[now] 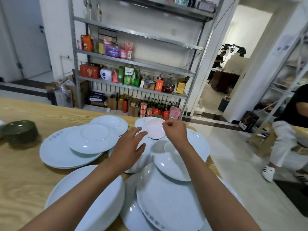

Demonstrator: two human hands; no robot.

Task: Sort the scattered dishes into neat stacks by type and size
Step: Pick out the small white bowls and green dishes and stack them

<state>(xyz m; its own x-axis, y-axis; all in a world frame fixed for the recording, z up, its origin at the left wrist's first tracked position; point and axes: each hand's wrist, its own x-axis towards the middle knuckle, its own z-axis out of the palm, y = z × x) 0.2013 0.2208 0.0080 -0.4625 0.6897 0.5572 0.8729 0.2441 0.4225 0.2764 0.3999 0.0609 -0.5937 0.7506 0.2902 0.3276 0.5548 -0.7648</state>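
Observation:
White plates and bowls of different sizes lie scattered and overlapping on a wooden table (25,172). My right hand (175,130) pinches the right rim of a small pinkish saucer (154,128) at the far middle. My left hand (131,144) hovers with fingers spread just left of that saucer, above a white bowl (143,160). A large plate (55,152) at the left carries a smaller upturned plate (93,139). Another plate (111,122) lies behind them. Near me sit a big upturned dish (166,197) and a deep plate (100,197).
Dark green bowls (18,130) stand at the table's left edge. A metal shelf rack (133,64) full of packages and bottles stands behind the table. A seated person (290,127) is at the right, by the table's right edge. A doorway (225,72) opens beyond.

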